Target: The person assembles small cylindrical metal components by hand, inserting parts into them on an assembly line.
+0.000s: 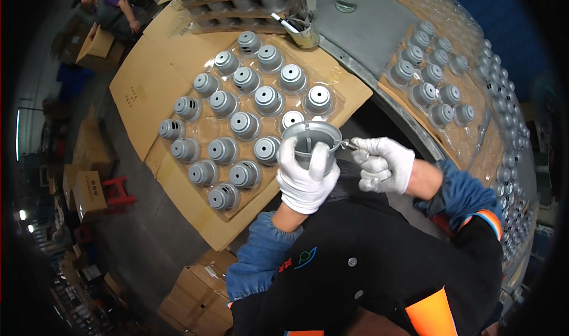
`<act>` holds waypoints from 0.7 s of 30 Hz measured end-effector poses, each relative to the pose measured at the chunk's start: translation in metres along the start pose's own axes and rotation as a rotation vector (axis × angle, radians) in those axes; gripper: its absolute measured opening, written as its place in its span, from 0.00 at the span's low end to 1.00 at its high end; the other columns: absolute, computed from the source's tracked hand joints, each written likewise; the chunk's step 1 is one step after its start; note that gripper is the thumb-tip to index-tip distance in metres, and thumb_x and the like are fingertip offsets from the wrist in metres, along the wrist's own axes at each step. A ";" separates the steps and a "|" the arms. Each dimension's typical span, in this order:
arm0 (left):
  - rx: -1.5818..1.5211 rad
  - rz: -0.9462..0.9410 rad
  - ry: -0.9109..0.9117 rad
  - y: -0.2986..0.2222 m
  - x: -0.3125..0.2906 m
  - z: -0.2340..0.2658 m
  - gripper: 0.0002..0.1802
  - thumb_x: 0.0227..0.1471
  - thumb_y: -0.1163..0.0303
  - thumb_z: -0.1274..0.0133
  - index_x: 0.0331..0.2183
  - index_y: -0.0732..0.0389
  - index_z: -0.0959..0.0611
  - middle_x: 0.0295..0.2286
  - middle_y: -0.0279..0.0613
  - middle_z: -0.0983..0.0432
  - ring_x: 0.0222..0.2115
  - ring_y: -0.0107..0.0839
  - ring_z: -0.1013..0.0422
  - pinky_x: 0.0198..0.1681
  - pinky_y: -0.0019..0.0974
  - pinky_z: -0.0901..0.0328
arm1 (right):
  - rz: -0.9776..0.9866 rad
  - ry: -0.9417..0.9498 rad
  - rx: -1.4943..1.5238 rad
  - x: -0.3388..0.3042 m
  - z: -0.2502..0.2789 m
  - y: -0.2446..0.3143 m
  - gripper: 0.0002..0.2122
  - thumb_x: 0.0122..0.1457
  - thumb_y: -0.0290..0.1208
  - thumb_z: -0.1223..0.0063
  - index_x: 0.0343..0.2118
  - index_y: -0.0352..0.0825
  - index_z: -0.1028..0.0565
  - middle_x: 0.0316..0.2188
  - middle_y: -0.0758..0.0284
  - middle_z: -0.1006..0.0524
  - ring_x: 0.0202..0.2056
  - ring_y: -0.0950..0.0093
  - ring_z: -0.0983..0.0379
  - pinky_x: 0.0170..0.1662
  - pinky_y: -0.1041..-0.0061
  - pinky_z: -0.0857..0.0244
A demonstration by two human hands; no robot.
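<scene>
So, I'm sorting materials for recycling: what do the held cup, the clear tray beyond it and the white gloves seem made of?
Held cup: probably metal or silver-painted plastic; smooth, satin grey sheen.
Clear tray: likely thin plastic; glossy, see-through, catching highlights.
White gloves: apparently knitted fabric; matte, wrinkled.

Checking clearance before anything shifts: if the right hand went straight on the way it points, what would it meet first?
Most likely the gray cup held in the left hand: the right hand, pinching a thin metal piece, points left toward its rim. The exact depth is hard to judge.
</scene>
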State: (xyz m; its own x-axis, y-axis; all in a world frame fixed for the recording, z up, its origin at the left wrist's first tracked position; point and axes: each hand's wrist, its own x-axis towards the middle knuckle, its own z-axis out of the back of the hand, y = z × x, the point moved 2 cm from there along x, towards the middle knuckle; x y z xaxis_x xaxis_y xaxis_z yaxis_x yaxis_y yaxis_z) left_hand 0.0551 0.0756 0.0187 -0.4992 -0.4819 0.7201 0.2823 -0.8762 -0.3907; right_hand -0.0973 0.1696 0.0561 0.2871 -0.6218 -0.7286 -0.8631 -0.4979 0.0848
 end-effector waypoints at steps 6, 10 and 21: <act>-0.405 0.441 0.291 0.001 0.007 -0.004 0.47 0.22 0.67 0.32 0.48 0.60 0.36 0.46 0.53 0.43 0.46 0.51 0.37 0.48 0.48 0.38 | 0.574 -0.212 -0.064 0.005 -0.006 -0.001 0.16 0.65 0.42 0.58 0.22 0.39 0.35 0.08 0.77 0.45 0.08 0.81 0.51 0.19 0.78 0.42; -0.447 0.456 0.409 -0.012 0.008 -0.011 0.48 0.22 0.66 0.32 0.49 0.61 0.36 0.46 0.54 0.43 0.45 0.51 0.38 0.48 0.47 0.38 | 1.442 -0.704 -1.175 0.003 -0.016 0.019 0.11 0.59 0.39 0.52 0.31 0.34 0.28 0.19 0.61 0.27 0.22 0.62 0.28 0.27 0.68 0.33; -0.914 0.697 0.358 -0.006 0.012 0.008 0.50 0.24 0.71 0.31 0.50 0.62 0.42 0.41 0.44 0.38 0.43 0.32 0.36 0.44 0.36 0.34 | 1.304 -0.927 -1.534 0.023 0.060 0.055 0.09 0.57 0.34 0.49 0.35 0.34 0.26 0.24 0.58 0.24 0.28 0.60 0.25 0.33 0.66 0.33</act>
State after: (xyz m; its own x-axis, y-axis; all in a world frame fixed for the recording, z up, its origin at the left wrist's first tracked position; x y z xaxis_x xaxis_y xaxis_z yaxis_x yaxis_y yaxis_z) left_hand 0.0540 0.0752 0.0336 -0.7102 -0.7023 0.0495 -0.0311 -0.0389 -0.9988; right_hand -0.1628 0.1645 0.0035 -0.6258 -0.7602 0.1748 0.6694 -0.4084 0.6206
